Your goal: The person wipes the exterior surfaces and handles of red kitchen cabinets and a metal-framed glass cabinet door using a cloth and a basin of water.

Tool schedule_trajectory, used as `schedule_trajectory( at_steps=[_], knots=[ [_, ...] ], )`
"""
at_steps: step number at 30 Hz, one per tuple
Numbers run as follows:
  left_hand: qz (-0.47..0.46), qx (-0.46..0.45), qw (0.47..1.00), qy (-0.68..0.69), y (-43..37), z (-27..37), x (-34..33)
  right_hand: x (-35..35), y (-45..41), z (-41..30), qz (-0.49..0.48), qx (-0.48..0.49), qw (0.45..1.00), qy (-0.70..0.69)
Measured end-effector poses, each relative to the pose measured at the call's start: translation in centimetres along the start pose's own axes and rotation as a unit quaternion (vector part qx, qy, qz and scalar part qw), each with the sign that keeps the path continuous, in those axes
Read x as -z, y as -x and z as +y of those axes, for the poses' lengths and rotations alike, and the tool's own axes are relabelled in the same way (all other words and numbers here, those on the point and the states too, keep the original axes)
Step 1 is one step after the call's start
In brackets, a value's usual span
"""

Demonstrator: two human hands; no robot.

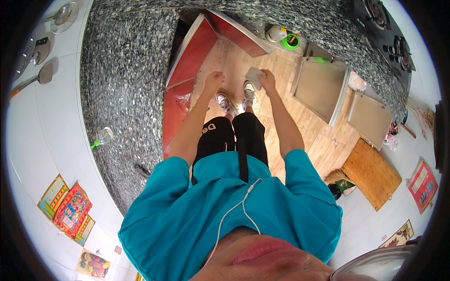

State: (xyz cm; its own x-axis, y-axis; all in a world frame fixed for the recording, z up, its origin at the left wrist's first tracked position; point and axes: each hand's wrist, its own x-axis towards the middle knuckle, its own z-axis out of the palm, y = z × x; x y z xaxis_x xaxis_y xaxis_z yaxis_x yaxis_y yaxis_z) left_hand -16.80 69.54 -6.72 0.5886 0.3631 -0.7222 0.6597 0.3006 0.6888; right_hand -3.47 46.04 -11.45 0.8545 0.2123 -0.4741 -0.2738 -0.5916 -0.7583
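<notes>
My right hand (268, 83) grips a grey cloth (253, 75), which hangs above my right shoe (248, 90). My left hand (213, 83) is beside an opened red cabinet door (197, 49), apart from it. Its fingers are curled in, and nothing shows in them. A second red door (237, 33) stands swung out in front of me. My left shoe (225, 102) rests on the wood-pattern floor (281, 123).
Speckled granite counters (123, 80) run along the left and front. Two pale cabinet doors (320, 89) stick out at right. A green container (290, 41) sits within the front cabinet. A clear bottle (104, 136) lies on the left counter; a wooden board (372, 174) stands at right.
</notes>
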Motion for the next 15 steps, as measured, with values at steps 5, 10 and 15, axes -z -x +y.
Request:
schedule_trajectory(
  at_steps=[5, 10, 15],
  knots=[
    [-0.046, 0.053, 0.997, -0.039, 0.4, -0.5, -0.7, -2.9, 4.7, 1.0, 0.044, -0.113, 0.993, -0.013],
    [-0.073, 0.008, 0.996, -0.041, -2.1, -1.7, -2.7, -6.4, 3.8, 3.2, 0.063, -0.127, 0.979, -0.148],
    [-0.081, 0.034, 0.983, -0.164, -7.4, 1.0, -4.7, -7.8, -0.8, -0.1, 0.011, -0.013, 0.948, -0.318]
  ],
)
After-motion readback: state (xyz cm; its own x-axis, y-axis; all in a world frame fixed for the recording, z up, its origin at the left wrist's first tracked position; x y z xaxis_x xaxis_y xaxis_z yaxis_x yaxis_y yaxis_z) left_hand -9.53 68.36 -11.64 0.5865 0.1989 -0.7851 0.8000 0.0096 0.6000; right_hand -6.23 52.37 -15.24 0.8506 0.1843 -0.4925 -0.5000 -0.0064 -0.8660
